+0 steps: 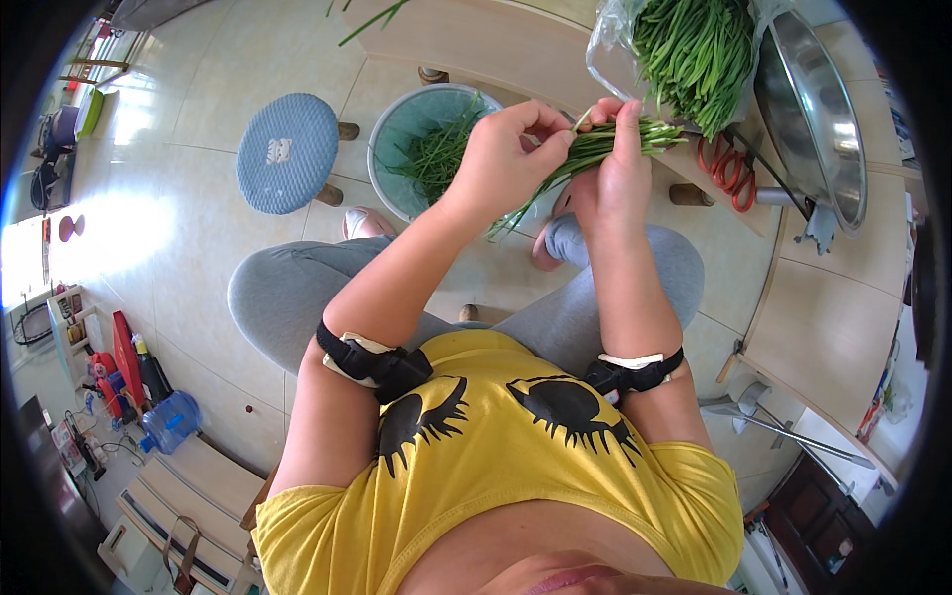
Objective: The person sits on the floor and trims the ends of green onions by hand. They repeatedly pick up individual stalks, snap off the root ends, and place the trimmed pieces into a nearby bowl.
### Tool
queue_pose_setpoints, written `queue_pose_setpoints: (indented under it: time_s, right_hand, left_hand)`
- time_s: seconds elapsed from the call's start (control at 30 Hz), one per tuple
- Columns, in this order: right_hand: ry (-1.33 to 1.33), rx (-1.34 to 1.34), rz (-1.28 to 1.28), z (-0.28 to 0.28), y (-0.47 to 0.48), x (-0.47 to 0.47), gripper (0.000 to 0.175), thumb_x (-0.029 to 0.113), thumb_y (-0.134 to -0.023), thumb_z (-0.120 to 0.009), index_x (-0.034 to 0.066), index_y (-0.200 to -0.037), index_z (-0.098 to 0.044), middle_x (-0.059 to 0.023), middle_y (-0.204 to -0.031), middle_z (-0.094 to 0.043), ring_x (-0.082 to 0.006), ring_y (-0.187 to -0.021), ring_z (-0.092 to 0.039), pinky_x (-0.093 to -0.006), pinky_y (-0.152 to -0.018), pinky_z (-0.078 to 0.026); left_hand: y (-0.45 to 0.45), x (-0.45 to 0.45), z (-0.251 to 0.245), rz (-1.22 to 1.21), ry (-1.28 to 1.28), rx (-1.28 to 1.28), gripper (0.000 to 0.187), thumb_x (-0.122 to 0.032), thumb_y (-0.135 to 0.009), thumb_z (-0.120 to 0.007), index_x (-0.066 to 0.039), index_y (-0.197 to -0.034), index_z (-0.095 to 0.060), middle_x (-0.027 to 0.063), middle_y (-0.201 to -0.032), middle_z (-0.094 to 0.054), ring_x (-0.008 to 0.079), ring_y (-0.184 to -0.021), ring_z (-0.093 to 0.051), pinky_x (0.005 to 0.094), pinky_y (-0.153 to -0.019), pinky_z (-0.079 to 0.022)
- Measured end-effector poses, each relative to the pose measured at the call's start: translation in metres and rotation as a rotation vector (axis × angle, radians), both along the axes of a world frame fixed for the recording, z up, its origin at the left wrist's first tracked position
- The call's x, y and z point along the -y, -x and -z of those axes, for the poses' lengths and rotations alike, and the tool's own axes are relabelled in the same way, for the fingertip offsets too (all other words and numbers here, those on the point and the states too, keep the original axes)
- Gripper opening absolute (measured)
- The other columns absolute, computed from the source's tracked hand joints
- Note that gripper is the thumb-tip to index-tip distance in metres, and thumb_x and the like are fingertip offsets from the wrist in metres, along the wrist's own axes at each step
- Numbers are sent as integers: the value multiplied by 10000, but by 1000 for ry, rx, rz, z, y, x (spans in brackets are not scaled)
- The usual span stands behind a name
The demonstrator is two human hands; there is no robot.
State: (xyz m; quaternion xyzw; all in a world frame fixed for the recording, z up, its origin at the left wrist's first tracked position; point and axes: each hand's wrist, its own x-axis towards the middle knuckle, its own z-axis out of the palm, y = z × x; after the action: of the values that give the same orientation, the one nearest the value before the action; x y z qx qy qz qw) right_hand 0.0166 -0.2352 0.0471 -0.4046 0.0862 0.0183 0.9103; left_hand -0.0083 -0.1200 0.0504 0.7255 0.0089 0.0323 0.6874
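My right hand (621, 156) is closed around a bunch of garlic chives (595, 149), its pale cut ends pointing right and the green leaves hanging down to the left. At the near side of that bunch, my left hand (517, 145) pinches a thin pale stalk between thumb and forefinger. Under and left of the hands stands a round pale-green basin (381, 152) with loose green leaves (431, 160) in it, partly hidden by my left forearm. A larger heap of garlic chives (699, 59) lies in a clear plastic bag (610, 44) on the wooden surface at the upper right.
Red-handled scissors (725, 171) lie by the bag, next to a tilted steel bowl (814, 119). A blue-topped round stool (286, 152) stands left of the basin. A light wooden tabletop (476, 37) runs across the top. A blue water bottle (171, 422) is at the lower left.
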Motion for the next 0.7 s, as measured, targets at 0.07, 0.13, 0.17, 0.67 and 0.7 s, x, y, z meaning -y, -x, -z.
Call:
queue_pose_setpoints:
  time_s: [0.07,0.13,0.17,0.67,0.7]
  right_hand:
    - [-14,0,-29,-1,0,0,307,312,-920,-497,5,-917,-522,-13,-743,-459,-108,-674,-438,-245,-624,-405]
    - [-56,0,-85,-2,1,0,311,312,-912,-515,1,-928,-522,-2,-726,-439,-98,-647,-411,-238,-604,-387]
    - [-30,-7,-83,-2,1,0,313,311,-908,-523,-1,-936,-521,4,-717,-428,-94,-638,-396,-237,-595,-377]
    - [128,-46,54,-7,-7,14,212,213,-866,-602,3,-882,-573,44,-627,-402,-54,-550,-349,-232,-531,-327]
    - [270,-9,14,-7,-6,15,210,207,-862,-606,-2,-876,-585,34,-638,-440,-49,-547,-357,-232,-521,-326]
  left_hand:
    - [-1,-7,0,66,78,-58,137,-101,-806,-605,27,-855,-604,49,-743,-621,86,-672,-575,236,-614,-477]
    - [-1,-12,-1,130,221,-102,136,-95,-829,-580,33,-872,-591,48,-771,-625,86,-707,-573,226,-654,-470]
    - [-1,-15,-2,161,294,-111,135,-92,-841,-567,37,-880,-584,47,-785,-626,86,-725,-572,221,-674,-467]
    - [23,-87,-5,199,796,-169,139,-141,-920,-460,-17,-949,-513,63,-853,-568,150,-787,-554,277,-760,-457]
    - [26,-98,-8,165,767,-164,146,-151,-922,-455,-19,-948,-511,60,-852,-556,155,-793,-546,284,-758,-452]
